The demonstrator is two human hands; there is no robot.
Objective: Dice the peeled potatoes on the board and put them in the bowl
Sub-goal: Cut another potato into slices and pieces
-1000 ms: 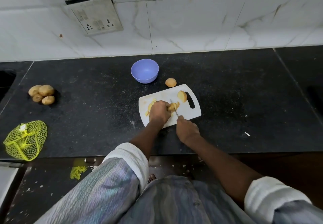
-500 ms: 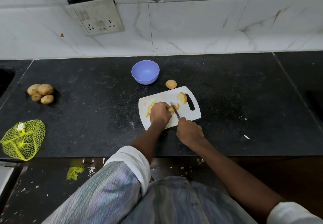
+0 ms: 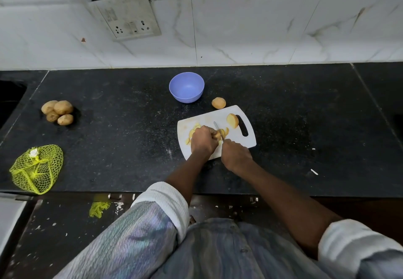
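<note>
Since the earlier frames the knife (image 3: 218, 131) has tipped more upright across the potato piece, its tip now pointing away from the person, while both hands have stayed at the near half of the cutting board (image 3: 246, 142).

From the head camera, the left hand (image 3: 203, 141) is curled, fingers bent down over the potato piece (image 3: 217, 135) being cut, gripping it against the board. The right hand (image 3: 236, 155) is clenched around the knife handle, which is hidden inside the fist; only the thin blade shows, rising between the two hands and lying against the held piece.

Pale yellow cut slices (image 3: 192, 132) lie on the board to the left of and partly under the left hand, and a few more (image 3: 225, 131) fan out just right of the blade. A peeled half potato (image 3: 232, 120) sits on the board beside the handle slot. One whole peeled potato (image 3: 218, 102) rests on the black counter (image 3: 122, 126) just beyond the board's far edge. The blue bowl (image 3: 186, 87) stands farther back, to the left of that potato, with nothing visible inside.

Four unpeeled potatoes (image 3: 57, 112) are heaped at the far left, and a yellow net bag (image 3: 36, 168) lies near the counter's front edge.
</note>
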